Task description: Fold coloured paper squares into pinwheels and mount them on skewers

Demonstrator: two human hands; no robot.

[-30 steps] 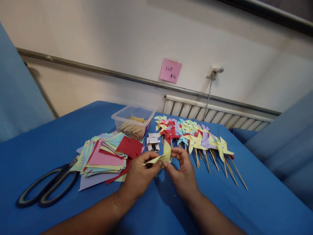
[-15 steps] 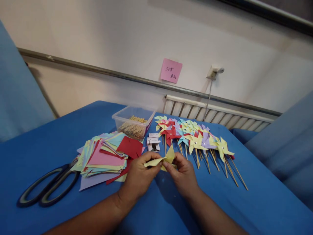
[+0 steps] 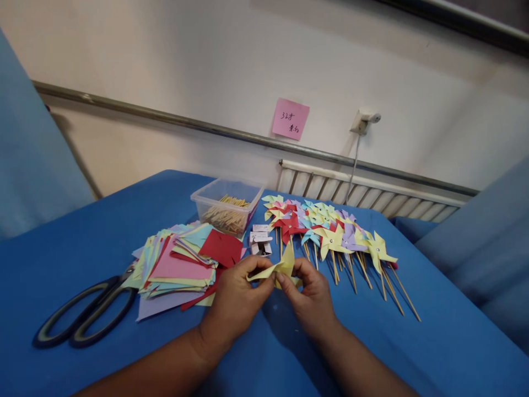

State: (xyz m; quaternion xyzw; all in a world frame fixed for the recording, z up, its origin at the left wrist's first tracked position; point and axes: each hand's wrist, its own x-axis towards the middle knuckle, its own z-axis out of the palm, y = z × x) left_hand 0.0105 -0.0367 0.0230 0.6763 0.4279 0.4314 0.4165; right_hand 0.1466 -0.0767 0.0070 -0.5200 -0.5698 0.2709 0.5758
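Pale yellow paper, partly folded into a pinwheel [image 3: 288, 263], is held up over the blue table between my two hands. My left hand [image 3: 239, 289] is closed on its left side, thumb and fingers pinching near the middle. From the right, my right hand [image 3: 312, 292] grips it too, with the thumb pressed close to the centre. One blade stands up between the hands; the lower part is mostly hidden by my fingers. Just beyond the hands, a small open white box [image 3: 260, 243] holds small dark pieces I cannot make out.
Stacked coloured paper [image 3: 177, 264] lies left, beside large dark-handled scissors [image 3: 88, 311]. Behind stands a clear plastic box [image 3: 227, 204] of thin wooden sticks. Several finished pinwheels on sticks [image 3: 330, 237] lie right. A radiator [image 3: 372, 190] and wall border the blue table [image 3: 136, 193].
Both hands hold the yellow paper in nearly the same place and pose. The whole view has shifted very slightly.
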